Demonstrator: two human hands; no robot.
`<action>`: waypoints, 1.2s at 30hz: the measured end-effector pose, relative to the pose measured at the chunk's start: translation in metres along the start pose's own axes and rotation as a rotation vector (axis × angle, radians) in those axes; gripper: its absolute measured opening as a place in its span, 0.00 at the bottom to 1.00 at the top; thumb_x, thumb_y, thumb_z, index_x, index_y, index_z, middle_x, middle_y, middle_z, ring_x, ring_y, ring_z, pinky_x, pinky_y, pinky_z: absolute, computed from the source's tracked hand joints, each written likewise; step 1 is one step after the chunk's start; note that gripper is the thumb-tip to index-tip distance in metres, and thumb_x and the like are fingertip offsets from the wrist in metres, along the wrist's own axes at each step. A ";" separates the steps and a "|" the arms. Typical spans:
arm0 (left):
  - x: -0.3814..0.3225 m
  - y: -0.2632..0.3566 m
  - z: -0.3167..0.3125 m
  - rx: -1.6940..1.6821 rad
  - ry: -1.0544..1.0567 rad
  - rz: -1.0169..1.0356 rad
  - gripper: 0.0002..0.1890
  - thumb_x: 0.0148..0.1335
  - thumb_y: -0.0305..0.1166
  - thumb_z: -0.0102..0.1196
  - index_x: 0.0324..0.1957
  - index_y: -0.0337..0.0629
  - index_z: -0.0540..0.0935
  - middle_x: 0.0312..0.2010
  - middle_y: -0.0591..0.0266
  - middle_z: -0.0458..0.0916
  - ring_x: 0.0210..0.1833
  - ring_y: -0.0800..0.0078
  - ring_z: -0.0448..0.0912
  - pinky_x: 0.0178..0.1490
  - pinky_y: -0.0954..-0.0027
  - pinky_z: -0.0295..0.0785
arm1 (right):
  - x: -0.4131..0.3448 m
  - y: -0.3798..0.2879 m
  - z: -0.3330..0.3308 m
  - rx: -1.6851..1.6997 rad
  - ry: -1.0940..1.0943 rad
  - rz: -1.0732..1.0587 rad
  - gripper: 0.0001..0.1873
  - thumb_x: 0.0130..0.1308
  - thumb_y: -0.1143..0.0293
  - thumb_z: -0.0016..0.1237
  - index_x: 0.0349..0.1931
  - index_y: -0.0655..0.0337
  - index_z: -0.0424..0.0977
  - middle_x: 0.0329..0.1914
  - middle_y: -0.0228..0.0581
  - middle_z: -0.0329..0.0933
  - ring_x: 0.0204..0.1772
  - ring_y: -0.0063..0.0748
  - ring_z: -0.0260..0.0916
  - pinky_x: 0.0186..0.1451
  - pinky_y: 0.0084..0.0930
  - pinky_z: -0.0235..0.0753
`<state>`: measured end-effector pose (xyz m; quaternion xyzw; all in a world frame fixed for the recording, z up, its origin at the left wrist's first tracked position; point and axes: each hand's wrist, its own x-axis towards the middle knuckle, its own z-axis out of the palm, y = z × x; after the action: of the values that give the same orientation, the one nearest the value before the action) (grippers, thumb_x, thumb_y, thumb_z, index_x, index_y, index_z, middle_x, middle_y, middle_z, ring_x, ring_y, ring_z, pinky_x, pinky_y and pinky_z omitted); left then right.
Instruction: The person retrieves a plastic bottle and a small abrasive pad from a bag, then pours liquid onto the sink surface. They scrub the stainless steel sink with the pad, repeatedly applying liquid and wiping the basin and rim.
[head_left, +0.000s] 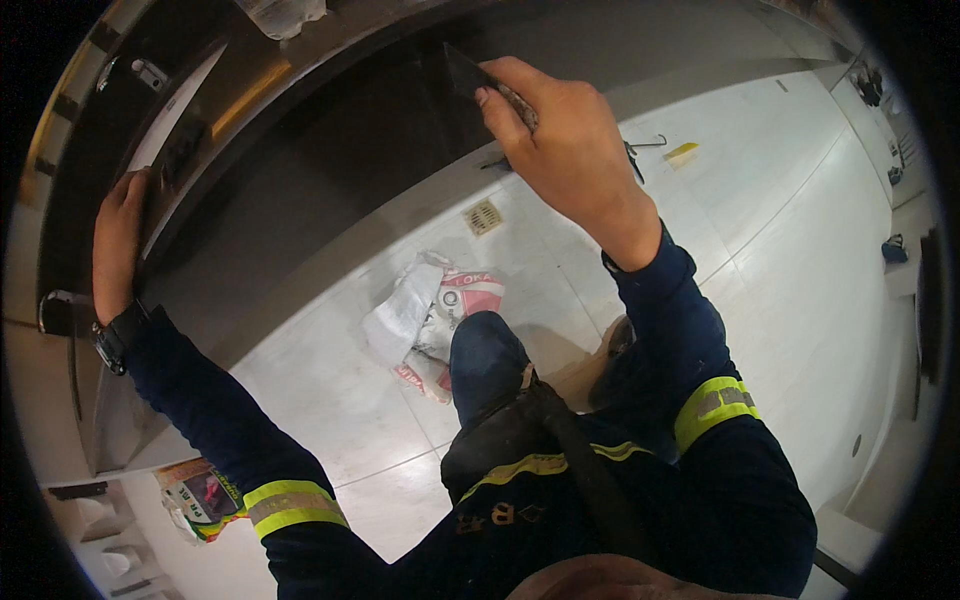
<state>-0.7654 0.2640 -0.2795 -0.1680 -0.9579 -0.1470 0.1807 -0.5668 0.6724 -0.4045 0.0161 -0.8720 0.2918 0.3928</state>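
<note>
My right hand (559, 142) grips the worn handle of a flat-bladed tool, which looks like a putty knife (463, 73). Its thin blade is held up against the dark panel (337, 142) in front of me, though whether it touches cannot be told. Over at the left, my left hand (120, 225) rests at the edge of a dark ledge (180, 180), its fingertips reaching over onto the surface beside a long pale strip (176, 109). The fingers are partly hidden, so any hold is unclear.
A crumpled bag (469, 292) and a square floor drain (482, 217) lie on the pale tiles before my knee. Beyond my right wrist are a dark tool with a metal rod (634, 161) and a yellow scrap (681, 154). A printed bag (199, 499) sits lower left.
</note>
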 end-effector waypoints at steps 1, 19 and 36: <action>0.000 -0.001 0.000 0.012 0.009 0.036 0.26 0.76 0.47 0.45 0.57 0.35 0.83 0.51 0.44 0.85 0.54 0.61 0.83 0.64 0.69 0.69 | 0.002 0.001 -0.001 -0.004 0.007 -0.007 0.16 0.69 0.62 0.57 0.48 0.66 0.82 0.34 0.56 0.85 0.36 0.52 0.85 0.39 0.38 0.83; 0.000 0.002 0.003 -0.033 0.005 -0.046 0.26 0.77 0.49 0.44 0.57 0.35 0.83 0.49 0.45 0.86 0.52 0.61 0.84 0.62 0.68 0.70 | 0.025 0.022 -0.008 0.030 -0.027 -0.160 0.21 0.71 0.57 0.55 0.49 0.70 0.82 0.37 0.56 0.84 0.37 0.47 0.83 0.43 0.36 0.79; -0.003 0.011 0.002 -0.031 -0.016 -0.018 0.26 0.76 0.49 0.44 0.57 0.36 0.83 0.49 0.44 0.86 0.51 0.59 0.84 0.61 0.66 0.71 | 0.026 0.014 -0.007 0.099 -0.047 -0.055 0.24 0.70 0.54 0.55 0.49 0.70 0.83 0.45 0.61 0.84 0.48 0.60 0.83 0.55 0.42 0.81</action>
<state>-0.7592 0.2740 -0.2795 -0.1634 -0.9584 -0.1621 0.1690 -0.5840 0.6933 -0.3895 0.0662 -0.8648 0.3230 0.3787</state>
